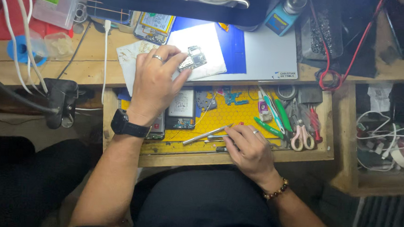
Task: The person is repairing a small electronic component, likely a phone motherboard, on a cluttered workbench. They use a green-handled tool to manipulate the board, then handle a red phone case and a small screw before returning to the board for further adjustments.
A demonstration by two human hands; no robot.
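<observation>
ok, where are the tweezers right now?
Head view: the tweezers are in the right hand, over the open drawer's yellow mat, tips pointing left.

Both forearms reach forward, hands working apart.
The left hand [155, 81] extends farther up, back upward, fingertips pinched together; the right hand [251, 148] sits nearer the body, fingers curled in a closed grip.

The person is wearing a black wristwatch [128, 125] just behind the left hand [156, 81], a ring [157, 57] on it (silver-toned), a brown beaded bracelet [276, 191] behind the right hand [251, 149], and a black printed shirt [206, 206].
</observation>
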